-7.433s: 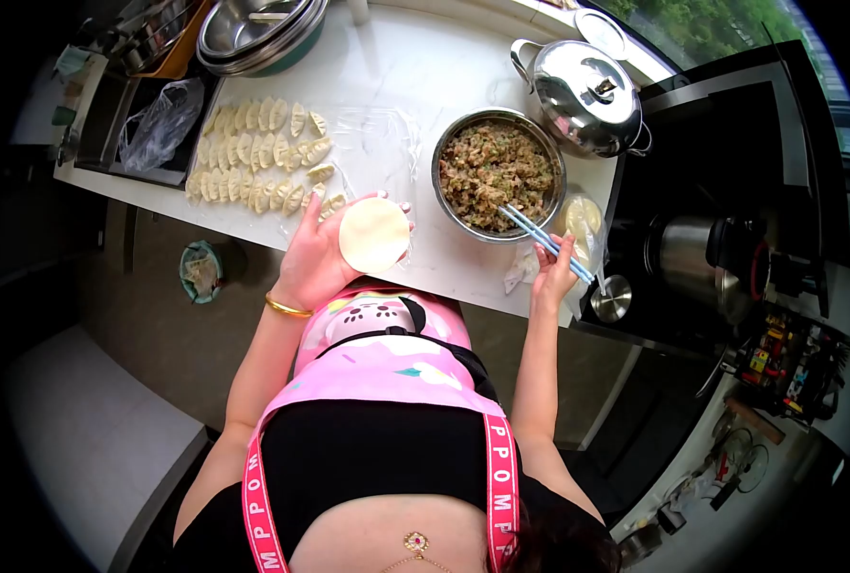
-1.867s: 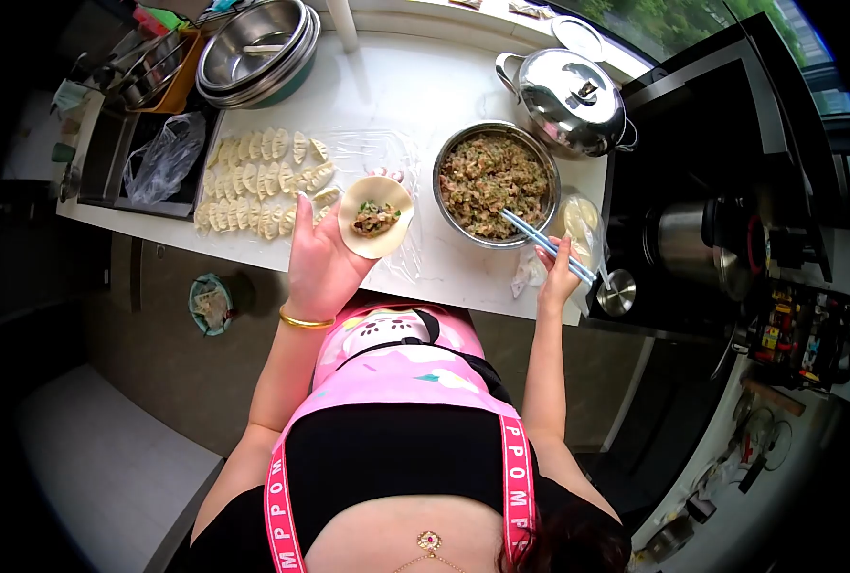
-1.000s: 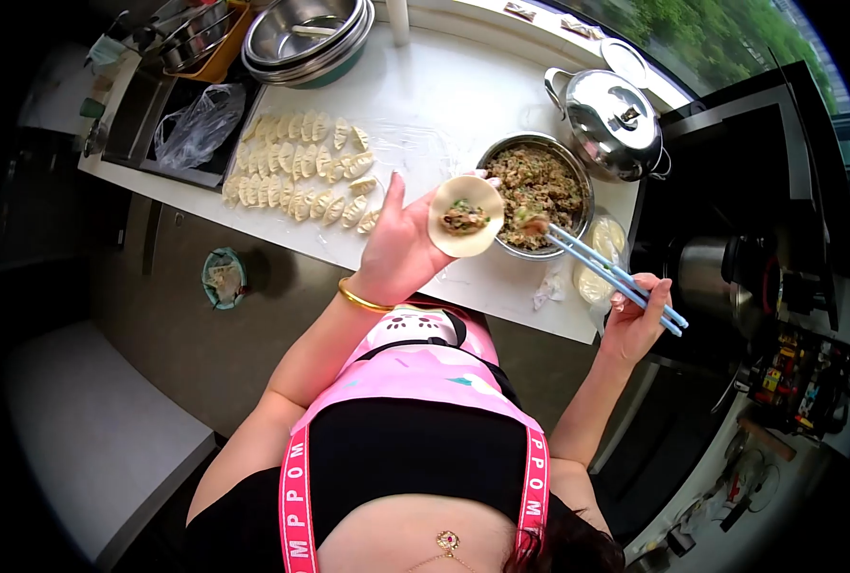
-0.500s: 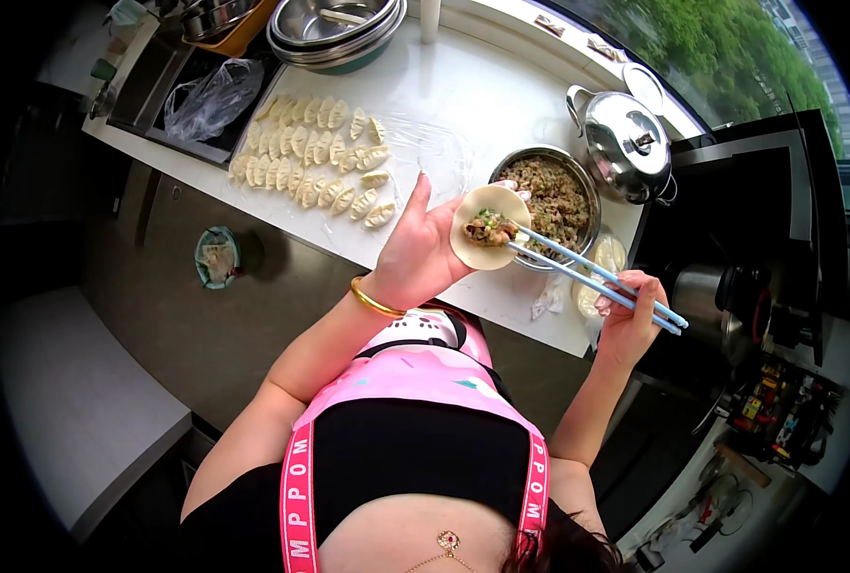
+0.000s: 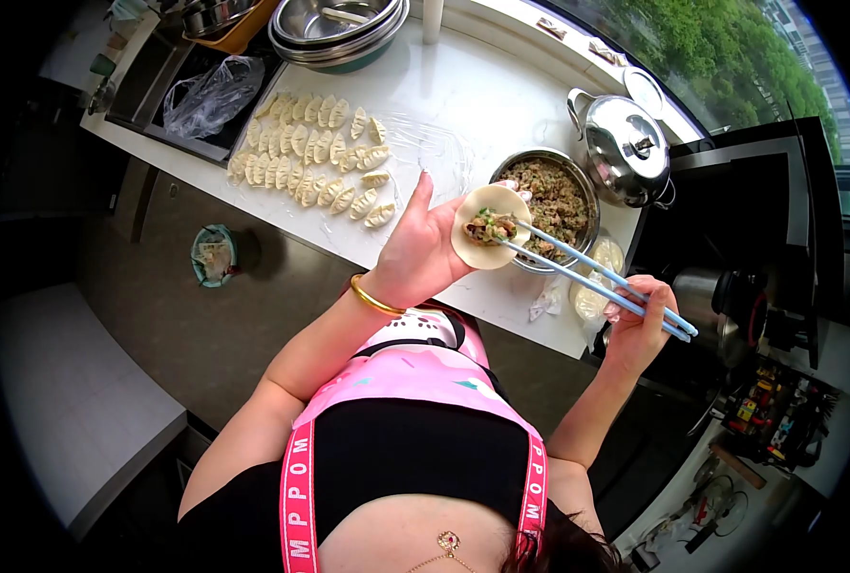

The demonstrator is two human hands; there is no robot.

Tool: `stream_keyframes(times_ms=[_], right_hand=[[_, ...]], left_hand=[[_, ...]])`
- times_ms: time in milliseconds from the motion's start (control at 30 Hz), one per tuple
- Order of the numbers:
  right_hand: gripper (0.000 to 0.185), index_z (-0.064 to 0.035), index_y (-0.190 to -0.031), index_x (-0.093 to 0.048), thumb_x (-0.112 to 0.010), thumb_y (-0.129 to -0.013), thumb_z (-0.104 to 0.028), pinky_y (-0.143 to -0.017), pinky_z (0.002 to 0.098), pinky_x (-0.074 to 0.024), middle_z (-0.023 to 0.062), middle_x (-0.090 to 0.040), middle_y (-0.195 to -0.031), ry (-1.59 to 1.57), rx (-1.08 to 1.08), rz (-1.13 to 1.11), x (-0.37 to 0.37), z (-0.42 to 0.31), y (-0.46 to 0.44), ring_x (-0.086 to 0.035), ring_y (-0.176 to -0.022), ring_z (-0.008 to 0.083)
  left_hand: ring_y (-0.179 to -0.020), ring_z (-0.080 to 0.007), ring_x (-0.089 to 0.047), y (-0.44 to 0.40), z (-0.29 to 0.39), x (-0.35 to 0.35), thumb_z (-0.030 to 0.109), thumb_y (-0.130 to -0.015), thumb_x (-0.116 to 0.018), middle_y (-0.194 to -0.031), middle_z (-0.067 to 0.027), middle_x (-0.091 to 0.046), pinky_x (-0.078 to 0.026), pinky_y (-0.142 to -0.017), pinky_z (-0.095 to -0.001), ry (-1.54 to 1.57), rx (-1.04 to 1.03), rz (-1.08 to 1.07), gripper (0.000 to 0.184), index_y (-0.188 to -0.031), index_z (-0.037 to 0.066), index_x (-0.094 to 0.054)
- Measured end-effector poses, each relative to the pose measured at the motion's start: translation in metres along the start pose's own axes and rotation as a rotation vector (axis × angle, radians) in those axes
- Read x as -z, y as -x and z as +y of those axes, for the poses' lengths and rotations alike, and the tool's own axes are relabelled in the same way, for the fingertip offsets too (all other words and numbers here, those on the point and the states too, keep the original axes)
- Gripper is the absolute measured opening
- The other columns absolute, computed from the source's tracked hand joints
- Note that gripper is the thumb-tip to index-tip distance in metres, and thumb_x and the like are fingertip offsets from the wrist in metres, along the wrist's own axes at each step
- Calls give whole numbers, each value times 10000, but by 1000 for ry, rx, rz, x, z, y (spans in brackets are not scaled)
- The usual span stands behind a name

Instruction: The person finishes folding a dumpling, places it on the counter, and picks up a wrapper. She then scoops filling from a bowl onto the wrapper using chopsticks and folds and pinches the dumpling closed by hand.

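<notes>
A round dough wrapper point(image 5: 467, 250) rests on the fingers of my left hand point(image 5: 417, 250), whose thumb points up and away from it. On the wrapper lies a small heap of meat filling point(image 5: 490, 227). My right hand point(image 5: 641, 323) grips light blue chopsticks point(image 5: 592, 274), and their tips touch the filling. Partly behind the wrapper and chopsticks is a steel bowl point(image 5: 592, 229) of minced filling point(image 5: 554, 191). Several rows of folded dumplings point(image 5: 310, 153) lie on plastic film left of my left hand.
A lidded steel pot point(image 5: 626, 143) stands behind the bowl. Bagged dough rounds point(image 5: 592, 301) sit at the counter's right edge, beside the black stove. Nested steel bowls point(image 5: 334, 38) are at the back left, near a sink with a plastic bag point(image 5: 213, 100). A bin point(image 5: 215, 256) stands on the floor.
Filling has appeared on the wrapper, and more was brought from the bowl with the chopsticks. Both hands moved right in view; the chopsticks went from the bowl to the wrapper. The view has turned.
</notes>
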State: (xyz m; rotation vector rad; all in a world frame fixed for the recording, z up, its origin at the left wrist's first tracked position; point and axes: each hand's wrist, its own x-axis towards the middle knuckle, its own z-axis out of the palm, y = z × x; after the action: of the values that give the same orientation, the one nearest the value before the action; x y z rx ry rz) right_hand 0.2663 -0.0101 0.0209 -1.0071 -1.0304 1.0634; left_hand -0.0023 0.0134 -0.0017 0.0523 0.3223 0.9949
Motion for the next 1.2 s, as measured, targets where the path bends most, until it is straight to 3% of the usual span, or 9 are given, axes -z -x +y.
stream_keyframes(times_ms=[400, 700, 833, 933, 967, 1100, 1200], right_hand=[[434, 56, -882, -596, -472, -1017, -338, -497, 284, -530, 175, -636, -743, -63, -122, 92, 2, 11, 0, -634, -545, 217], [450, 28, -857, -588, -447, -1023, -366, -490, 266, -513, 132, -624, -716, -117, -28, 140, 5, 11, -2, -618, -538, 175], [439, 27, -855, -599, -465, -1018, -358, -488, 225, -474, 132, -633, -697, -24, 43, 284, 31, 9, 2, -614, -523, 170], [372, 55, -903, -619, -503, -1010, -282, -522, 240, -528, 142, -659, -743, 276, 4, 377, 53, 43, 7, -652, -566, 190], [337, 56, -919, -625, -523, -1003, -254, -571, 265, -560, 121, -660, -779, 396, -110, 368, 60, 61, 9, -661, -604, 183], [240, 44, -994, -616, -563, -984, -190, -623, 258, -577, 120, -659, -834, 396, -319, 188, 87, 172, 20, -681, -679, 178], [218, 62, -997, -616, -588, -968, -152, -615, 248, -567, 109, -658, -830, 218, -343, 352, 71, 183, 27, -674, -697, 165]], left_hand=[[-1407, -329, -305, 0, 1, 0, 627, -980, -102, -1517, -203, -299, -235, -1167, -457, 28, -7, -36, 833, -1489, -22, -222], [-1400, -343, -313, 1, 4, 5, 633, -978, -111, -1510, -214, -302, -249, -1162, -459, -5, -21, -44, 845, -1480, -38, -221], [-1404, -339, -307, 2, 6, 4, 631, -978, -105, -1511, -216, -300, -246, -1165, -451, -4, -41, -19, 851, -1475, -50, -222], [-1408, -335, -303, 3, 8, 4, 628, -979, -103, -1513, -218, -297, -243, -1167, -445, 0, -53, -31, 849, -1477, -51, -217], [-1410, -334, -299, 3, 8, 4, 625, -981, -103, -1514, -218, -296, -241, -1169, -443, 12, -52, -41, 847, -1479, -51, -214], [-1415, -335, -291, 2, 6, 2, 627, -980, -115, -1517, -218, -292, -233, -1172, -445, 5, -41, -39, 846, -1483, -49, -205], [-1419, -336, -282, 0, 4, -4, 630, -978, -135, -1520, -219, -285, -223, -1175, -450, 23, -46, -62, 847, -1486, -44, -200]])
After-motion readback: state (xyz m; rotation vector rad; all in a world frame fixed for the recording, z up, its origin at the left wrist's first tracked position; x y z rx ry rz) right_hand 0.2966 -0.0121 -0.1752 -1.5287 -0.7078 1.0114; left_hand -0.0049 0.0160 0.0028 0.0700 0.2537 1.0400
